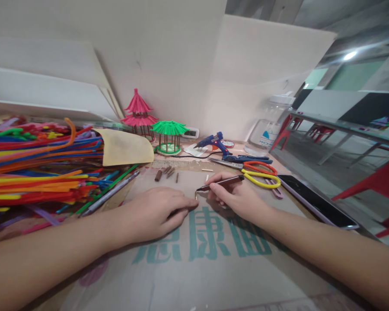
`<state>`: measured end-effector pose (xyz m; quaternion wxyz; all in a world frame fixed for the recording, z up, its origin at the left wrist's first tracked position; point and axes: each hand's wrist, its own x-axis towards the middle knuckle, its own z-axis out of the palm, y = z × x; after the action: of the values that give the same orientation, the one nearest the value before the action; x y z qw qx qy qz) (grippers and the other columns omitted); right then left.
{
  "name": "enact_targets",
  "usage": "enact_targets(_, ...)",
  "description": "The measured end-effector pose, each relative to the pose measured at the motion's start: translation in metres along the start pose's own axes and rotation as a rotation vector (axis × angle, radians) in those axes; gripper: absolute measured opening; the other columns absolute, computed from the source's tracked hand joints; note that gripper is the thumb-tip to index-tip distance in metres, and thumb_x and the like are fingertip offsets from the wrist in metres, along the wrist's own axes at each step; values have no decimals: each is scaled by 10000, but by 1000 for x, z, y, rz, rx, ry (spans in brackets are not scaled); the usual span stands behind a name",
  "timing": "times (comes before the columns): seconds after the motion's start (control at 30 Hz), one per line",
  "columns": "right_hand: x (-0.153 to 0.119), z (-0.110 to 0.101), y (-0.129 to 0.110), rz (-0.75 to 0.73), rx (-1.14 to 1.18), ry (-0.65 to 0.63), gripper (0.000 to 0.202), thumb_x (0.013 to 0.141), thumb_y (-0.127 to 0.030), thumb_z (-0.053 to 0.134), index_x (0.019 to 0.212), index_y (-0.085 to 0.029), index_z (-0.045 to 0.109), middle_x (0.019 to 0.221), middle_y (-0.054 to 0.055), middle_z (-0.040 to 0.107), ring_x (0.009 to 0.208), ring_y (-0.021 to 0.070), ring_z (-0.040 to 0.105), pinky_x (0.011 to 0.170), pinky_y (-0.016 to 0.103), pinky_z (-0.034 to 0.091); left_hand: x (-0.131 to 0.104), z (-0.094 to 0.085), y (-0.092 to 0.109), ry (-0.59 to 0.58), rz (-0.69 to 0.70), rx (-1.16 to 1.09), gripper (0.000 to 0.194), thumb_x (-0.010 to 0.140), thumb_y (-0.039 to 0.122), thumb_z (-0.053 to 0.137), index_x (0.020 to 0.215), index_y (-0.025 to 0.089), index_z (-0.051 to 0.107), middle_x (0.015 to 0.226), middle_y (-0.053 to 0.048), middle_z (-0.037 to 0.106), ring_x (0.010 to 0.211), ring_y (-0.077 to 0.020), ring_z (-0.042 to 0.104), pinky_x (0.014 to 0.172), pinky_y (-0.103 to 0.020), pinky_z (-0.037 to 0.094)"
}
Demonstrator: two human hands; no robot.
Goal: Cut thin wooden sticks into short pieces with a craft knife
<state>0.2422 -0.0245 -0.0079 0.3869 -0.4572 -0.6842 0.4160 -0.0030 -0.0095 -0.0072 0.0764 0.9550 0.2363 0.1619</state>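
Observation:
Between my hands a small thin stick (196, 195) lies on the work sheet (168, 280); its upper part looks brown, its lower part pale. My left hand (158, 211) rests flat on the sheet, index finger stretched out with its tip at the stick, the other fingers bent beneath. A dark brown marker (225, 183) is gripped in my right hand (230, 194), its tip touching or just beside the stick's top. Behind them lie a brown marker cap (158, 175), several short brown sticks (170, 172) and a pale stick (207, 177).
Colourful pipe cleaners (35, 160) fill the left side. At the back stand a pink pagoda (138, 112), a green pavilion (169, 134), a blue glue gun (215, 142) and a clear bottle (266, 129). Scissors (259, 172) and a phone (314, 201) lie right.

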Motion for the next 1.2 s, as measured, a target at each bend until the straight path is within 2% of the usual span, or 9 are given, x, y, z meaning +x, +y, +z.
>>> enact_targets(0.23,-2,-1,-3,20,6,-29,154,928,-360,561,920,-206,568,623,-16,643,562,145,594,553,264,473,1,-2,2,-6,-4,-16,320,990,228,489,1226,230,705,1085,-38,780,933,-202,726,841,-306,529)
enact_targets(0.7,-1,1,-1,40,38,-19,188,933,-399,583,951,-212,571,653,-22,635,540,137,575,498,251,445,0,-2,2,-15,-22,-19,327,984,224,491,1232,225,705,1119,-40,777,969,-211,728,852,-315,533)
enact_targets(0.87,-1,0,-2,25,16,-53,174,920,-381,597,902,-209,575,629,-12,653,587,152,625,581,272,501,0,-2,2,-15,-20,-25,324,983,217,490,1227,229,703,1113,-38,777,955,-208,730,847,-314,532)
enact_targets(1.2,-2,0,-1,-5,28,-53,175,935,-385,581,931,-210,573,636,-14,651,573,149,612,564,273,500,1,-4,2,-6,-11,-32,313,980,215,499,1214,233,704,1107,-38,779,961,-202,729,860,-302,535)
